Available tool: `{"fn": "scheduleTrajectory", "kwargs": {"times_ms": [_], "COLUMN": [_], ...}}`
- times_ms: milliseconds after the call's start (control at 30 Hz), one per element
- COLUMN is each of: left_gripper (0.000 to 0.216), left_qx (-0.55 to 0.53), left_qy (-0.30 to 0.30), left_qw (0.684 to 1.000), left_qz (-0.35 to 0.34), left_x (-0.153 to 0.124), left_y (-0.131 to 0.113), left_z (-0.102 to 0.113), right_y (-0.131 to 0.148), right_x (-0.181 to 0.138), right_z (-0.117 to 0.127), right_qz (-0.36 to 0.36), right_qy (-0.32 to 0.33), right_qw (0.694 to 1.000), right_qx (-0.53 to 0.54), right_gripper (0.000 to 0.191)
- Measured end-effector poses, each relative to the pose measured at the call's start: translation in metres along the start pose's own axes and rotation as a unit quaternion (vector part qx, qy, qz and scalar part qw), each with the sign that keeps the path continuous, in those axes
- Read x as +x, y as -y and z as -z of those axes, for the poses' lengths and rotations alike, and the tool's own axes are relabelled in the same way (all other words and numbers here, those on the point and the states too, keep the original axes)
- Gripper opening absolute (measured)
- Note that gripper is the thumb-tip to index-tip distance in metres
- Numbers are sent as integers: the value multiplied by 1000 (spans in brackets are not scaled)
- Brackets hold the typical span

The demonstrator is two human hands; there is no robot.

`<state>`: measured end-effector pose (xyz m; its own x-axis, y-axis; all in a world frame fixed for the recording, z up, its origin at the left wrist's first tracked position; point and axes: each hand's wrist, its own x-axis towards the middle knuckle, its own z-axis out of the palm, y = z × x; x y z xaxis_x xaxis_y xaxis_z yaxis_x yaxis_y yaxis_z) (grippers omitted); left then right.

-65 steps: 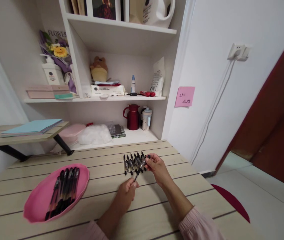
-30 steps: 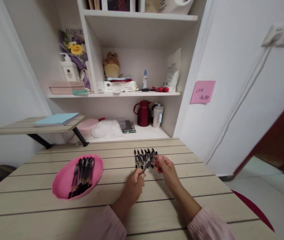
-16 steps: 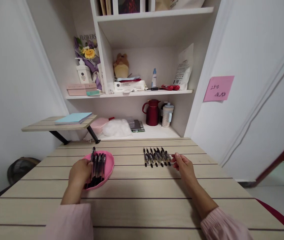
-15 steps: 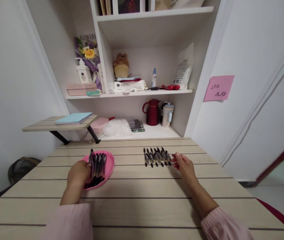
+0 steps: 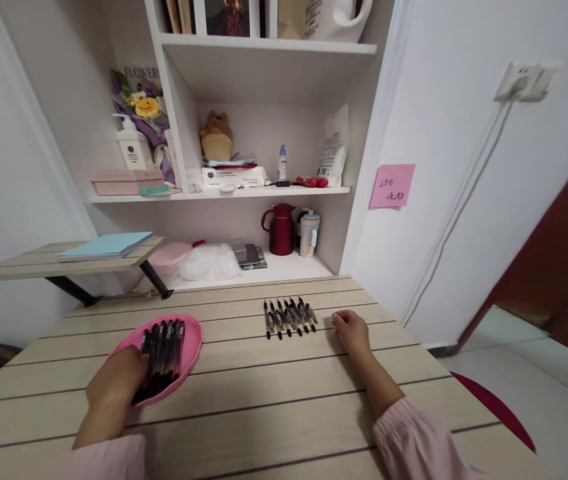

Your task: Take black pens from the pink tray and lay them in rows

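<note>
A pink plate (image 5: 193, 340) with a wavy rim lies at the left of the table and holds several dark, clear-barrelled pens (image 5: 167, 347). My left hand (image 5: 118, 379) is over the plate's left side, fingers closed against the leftmost pens. What it grips, if anything, is hidden behind the knuckles. In the middle of the table a row of pens (image 5: 289, 318) lies close together, tips pointing away from me. To the right of that row, apart from it, my right hand (image 5: 353, 331) rests with curled fingers and nothing visible in them.
A raised wooden stand (image 5: 24, 259) bears blue paper (image 5: 107, 245) at the back left. White shelves (image 5: 264, 193) behind the table hold a red jug (image 5: 281, 230), a pale cup (image 5: 309, 233) and a plush toy (image 5: 217, 137). A pink note (image 5: 392, 186) is on the right wall.
My right hand has drawn away to the right from the pen row, its fingers curling in. My left hand has shifted slightly nearer me along the plate. The whole view has turned right.
</note>
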<state>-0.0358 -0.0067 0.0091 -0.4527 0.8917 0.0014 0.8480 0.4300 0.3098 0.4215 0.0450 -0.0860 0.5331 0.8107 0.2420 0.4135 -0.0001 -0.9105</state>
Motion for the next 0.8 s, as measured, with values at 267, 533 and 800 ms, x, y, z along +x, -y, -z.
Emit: {"fn": "scheduleTrajectory", "kwargs": {"times_ms": [267, 533, 800], "left_gripper": [35, 48, 43], "left_qx": [55, 62, 42], "left_qy": [45, -54, -122], "left_qw": [997, 997, 988], "left_qz": [18, -15, -85], "left_x": [-7, -9, -27], "left_y": [-7, -16, -44], "left_z": [7, 6, 4], "right_y": [16, 29, 40], "right_x": [-13, -19, -28], "right_z": [-9, -11, -23], "right_qz": [60, 41, 45], "right_qy": [86, 113, 125], "right_qw": [968, 942, 920], "right_qx": [-229, -313, -369], "right_gripper": [17, 19, 29]}}
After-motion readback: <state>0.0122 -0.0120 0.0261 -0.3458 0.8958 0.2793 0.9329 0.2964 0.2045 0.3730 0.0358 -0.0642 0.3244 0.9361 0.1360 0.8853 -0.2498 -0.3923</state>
